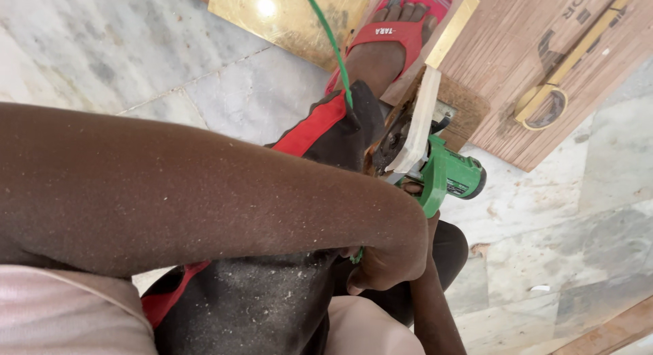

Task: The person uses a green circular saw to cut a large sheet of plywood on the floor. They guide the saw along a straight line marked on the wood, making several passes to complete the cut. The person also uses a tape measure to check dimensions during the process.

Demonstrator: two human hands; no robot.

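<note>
Two arms fill most of the view. The left hand (384, 263) is curled shut around a green cord (331, 39) near the knee. The right hand (410, 188) is almost wholly hidden behind the left forearm and a green power tool (452, 175), so its grip cannot be told. A pale wooden strip (418, 120) stands against the tool's front. Beyond it a foot in a red sandal (391, 35) rests on a wooden board (517, 62), and a brass-coloured sheet (286, 18) lies on the marble floor (544, 212). Sawdust speckles the black shorts (265, 300).
</note>
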